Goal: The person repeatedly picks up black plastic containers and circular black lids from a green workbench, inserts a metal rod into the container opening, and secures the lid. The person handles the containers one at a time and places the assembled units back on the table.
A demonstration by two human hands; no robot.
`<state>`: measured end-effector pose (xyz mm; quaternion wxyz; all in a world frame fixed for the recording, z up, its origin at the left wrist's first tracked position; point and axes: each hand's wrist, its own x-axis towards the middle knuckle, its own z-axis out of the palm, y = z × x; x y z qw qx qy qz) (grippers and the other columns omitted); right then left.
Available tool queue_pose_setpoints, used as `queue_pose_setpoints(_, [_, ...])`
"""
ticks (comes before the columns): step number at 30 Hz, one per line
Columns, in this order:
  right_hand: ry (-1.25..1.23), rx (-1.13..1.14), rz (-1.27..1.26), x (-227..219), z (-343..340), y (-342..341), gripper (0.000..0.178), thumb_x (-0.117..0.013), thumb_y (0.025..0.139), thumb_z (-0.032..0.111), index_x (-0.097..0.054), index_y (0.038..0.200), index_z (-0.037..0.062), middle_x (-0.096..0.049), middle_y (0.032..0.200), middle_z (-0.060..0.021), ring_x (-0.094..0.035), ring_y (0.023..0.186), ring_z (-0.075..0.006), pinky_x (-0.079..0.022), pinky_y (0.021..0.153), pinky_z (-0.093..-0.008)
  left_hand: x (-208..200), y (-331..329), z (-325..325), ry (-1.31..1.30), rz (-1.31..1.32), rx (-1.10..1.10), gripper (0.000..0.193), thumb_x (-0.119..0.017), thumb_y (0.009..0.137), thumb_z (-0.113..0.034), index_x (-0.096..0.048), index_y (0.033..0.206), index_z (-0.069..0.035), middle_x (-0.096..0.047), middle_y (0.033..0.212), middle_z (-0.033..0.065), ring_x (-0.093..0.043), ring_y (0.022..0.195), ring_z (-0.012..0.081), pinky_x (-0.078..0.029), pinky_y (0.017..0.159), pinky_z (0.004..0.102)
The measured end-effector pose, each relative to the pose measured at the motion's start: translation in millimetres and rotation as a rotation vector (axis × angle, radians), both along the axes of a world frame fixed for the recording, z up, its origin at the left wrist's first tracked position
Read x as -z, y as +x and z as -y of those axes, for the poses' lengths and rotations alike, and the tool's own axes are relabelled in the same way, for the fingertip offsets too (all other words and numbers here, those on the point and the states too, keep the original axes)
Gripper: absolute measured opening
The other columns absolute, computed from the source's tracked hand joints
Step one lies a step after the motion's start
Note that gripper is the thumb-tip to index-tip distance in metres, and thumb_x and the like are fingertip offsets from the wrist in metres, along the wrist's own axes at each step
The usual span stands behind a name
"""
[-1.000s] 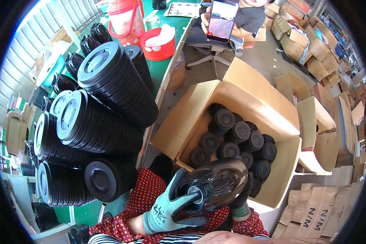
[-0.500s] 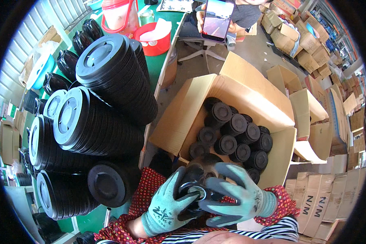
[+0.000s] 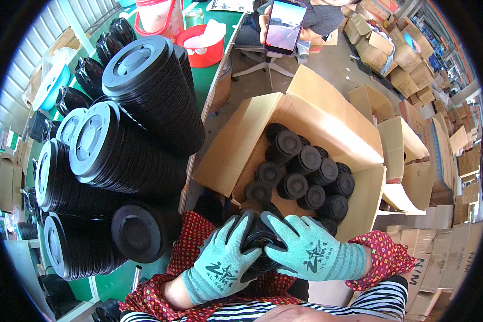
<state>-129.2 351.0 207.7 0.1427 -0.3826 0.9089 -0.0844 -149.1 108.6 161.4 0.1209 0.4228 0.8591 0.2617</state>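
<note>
Both my hands wear green gloves with dark fingers and meet low in the middle of the view. My left hand [image 3: 222, 265] is wrapped round the near left side of a glossy black rounded part [image 3: 261, 234]. From the other side my right hand [image 3: 308, 249] grips the same part, with its thumb close to the left thumb. Fingers cover most of the part, so its full shape is hidden. Just beyond, an open cardboard box [image 3: 327, 121] holds several black round pieces [image 3: 292, 185] with flat ends.
Tall tilted stacks of black ribbed discs [image 3: 150, 102] crowd the green table [image 3: 218, 47] at left. Behind them lie glossy black pieces [image 3: 88, 75]. A red basin [image 3: 204, 58] stands farther back. Someone sits beyond, holding a phone [image 3: 285, 27]. Cardboard boxes [image 3: 408, 155] line the right.
My right hand has gone from spread fingers over the part to closing round its side. The left hand has shifted its grip, and the part's shiny ring-like opening is now covered.
</note>
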Motion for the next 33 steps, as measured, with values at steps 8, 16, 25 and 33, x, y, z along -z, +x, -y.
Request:
queue_pose_setpoints(8, [-0.24,0.023,-0.047,-43.8,1.4,27.8,0.044,-0.076,0.082,0.044,-0.068,0.112,0.0135,-0.052,0.144,-0.0313,-0.058,0.098,-0.0353,-0.053,0.078,-0.0444,-46.9,18.1,13.9,0.086,0.046,0.029,0.051,-0.079,0.085,-0.033,-0.069,0.13,-0.012,-0.045,0.153,0.0296,-0.051,0.137,0.0461,-0.046,0.112,0.0526])
queue_pose_setpoints(16, [-0.18,0.093,0.018,-53.3,-5.8,66.4,0.044,-0.074,0.083,0.047,-0.067,0.112,0.0137,-0.054,0.139,-0.0297,-0.061,0.103,-0.0383,-0.055,0.083,-0.048,-46.6,42.1,2.8,0.131,0.124,0.167,0.053,-0.083,0.074,-0.04,-0.076,0.122,-0.017,-0.035,0.161,0.0293,-0.04,0.144,0.0484,-0.038,0.117,0.0545])
queue_pose_setpoints(25, [-0.05,0.191,0.068,-63.3,0.2,86.5,0.057,-0.085,0.077,0.035,-0.067,0.124,0.0088,-0.04,0.152,-0.0351,-0.051,0.126,-0.0463,-0.045,0.104,-0.0554,-48.0,65.0,-7.8,0.019,-0.055,0.129,0.055,-0.08,0.081,-0.038,-0.071,0.129,-0.014,-0.033,0.158,0.0325,-0.037,0.143,0.0501,-0.036,0.117,0.0585])
queue_pose_setpoints(33, [-0.157,0.245,0.011,-41.4,-4.7,107.6,0.062,-0.088,0.072,0.028,-0.065,0.126,0.0066,-0.039,0.152,-0.0362,-0.046,0.134,-0.0525,-0.041,0.11,-0.0605,-44.3,75.9,-15.2,0.117,-0.018,0.1,0.052,-0.084,0.077,-0.035,-0.074,0.122,-0.01,-0.032,0.158,0.0323,-0.036,0.144,0.0508,-0.035,0.115,0.0617])
